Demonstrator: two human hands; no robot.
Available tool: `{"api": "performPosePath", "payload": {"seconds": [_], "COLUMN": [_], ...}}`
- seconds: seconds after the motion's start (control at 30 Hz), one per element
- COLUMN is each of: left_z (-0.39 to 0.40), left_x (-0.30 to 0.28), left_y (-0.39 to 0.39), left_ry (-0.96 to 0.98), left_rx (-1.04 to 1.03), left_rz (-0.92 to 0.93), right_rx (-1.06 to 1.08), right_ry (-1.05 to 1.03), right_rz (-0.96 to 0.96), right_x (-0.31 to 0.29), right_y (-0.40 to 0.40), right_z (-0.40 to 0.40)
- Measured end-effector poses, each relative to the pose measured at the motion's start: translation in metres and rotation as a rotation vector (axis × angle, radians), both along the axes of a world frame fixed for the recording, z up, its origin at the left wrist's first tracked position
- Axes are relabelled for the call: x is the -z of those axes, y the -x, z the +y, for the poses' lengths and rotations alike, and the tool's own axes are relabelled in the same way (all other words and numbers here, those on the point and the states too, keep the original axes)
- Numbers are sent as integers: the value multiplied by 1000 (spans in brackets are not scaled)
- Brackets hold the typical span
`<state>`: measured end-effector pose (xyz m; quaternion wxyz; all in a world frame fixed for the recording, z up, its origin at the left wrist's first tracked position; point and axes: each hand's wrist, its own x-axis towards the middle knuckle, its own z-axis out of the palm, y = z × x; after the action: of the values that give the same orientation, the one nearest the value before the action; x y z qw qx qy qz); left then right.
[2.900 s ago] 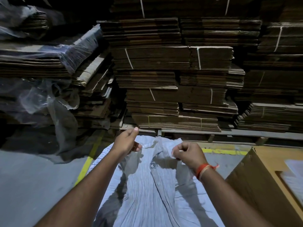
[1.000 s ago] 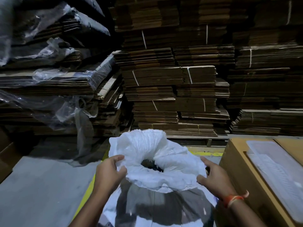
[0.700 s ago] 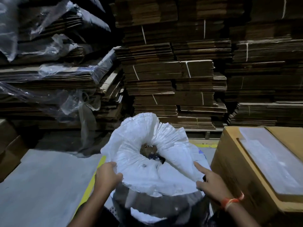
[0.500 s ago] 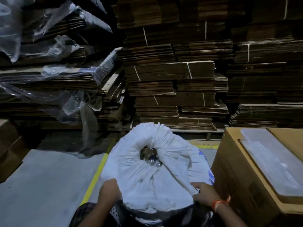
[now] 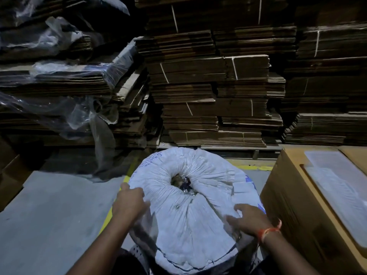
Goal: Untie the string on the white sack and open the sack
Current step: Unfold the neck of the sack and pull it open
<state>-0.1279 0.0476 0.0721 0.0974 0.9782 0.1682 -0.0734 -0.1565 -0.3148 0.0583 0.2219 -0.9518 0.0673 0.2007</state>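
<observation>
— On the floor by the yellow line (image 5: 111, 212), right at the person's knees, stands the sack (image 5: 190, 211). See it? Upright, long axis straight up, mouth (image 5: 182, 182) pointing at the ceiling.

— I see it. Is the string off?

— I can't find any string from where I stand, and the mouth is no longer cinched shut, so I'd judge the untying done. The cloth is rolled outward into a fat collar with a dark hole in the middle, and something glints inside.

— Where are the hands?

— One on each flank of that collar. The left hand (image 5: 130, 203) lies on the left side, fingers spread and bent over the fabric, pressing it down and out; I can't tell whether it truly pinches the cloth. The right hand (image 5: 248, 218), the one with the orange thread (image 5: 269, 231) at the wrist, sits on the right side, lower and nearer the person, fingers splayed flat on the cloth, gripping nothing that I can make out.

— So which way does the opening lie from them?

— Ahead of both hands and between them, a little nearer the left. I'd say the next pull must run outward from that hole, each hand to its own side, to widen it.

— Room enough?

— A box (image 5: 309, 205) stands just beside the sack on the right; stacked cardboard (image 5: 214, 92) sits well behind.
</observation>
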Motion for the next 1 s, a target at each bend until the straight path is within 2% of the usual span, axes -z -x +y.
{"api": "performPosePath", "payload": {"seconds": [0.13, 0.2, 0.37, 0.43, 0.6, 0.7, 0.87, 1.0], "left_z": [3, 3, 11, 16, 20, 18, 29, 31], "left_x": [-13, -16, 6, 18, 35, 43, 48, 54], "left_y": [-36, -62, -114, -122, -122, -120, -112, -99], "left_ry": [75, 125, 85, 55, 20, 64, 311, 191], "left_rx": [163, 235, 565, 651, 680, 659, 578, 558], "left_rz": [-198, -215, 84, 125, -33, -124, -237, -271], "right_rx": [27, -77, -457, -529, -502, -452, -339, -289], "right_ry": [90, 62, 75, 91, 45, -71, -182, -216], "right_rz": [-456, -547, -408, -308, -168, -150, -283, -425], "right_x": [-16, -24, -12, 2, 37, 48, 54, 48], "right_y": [-34, -61, -136, -155, -178, -180, -175, -174], "right_z": [-1, 4, 14, 22, 35, 34, 23, 13]}}
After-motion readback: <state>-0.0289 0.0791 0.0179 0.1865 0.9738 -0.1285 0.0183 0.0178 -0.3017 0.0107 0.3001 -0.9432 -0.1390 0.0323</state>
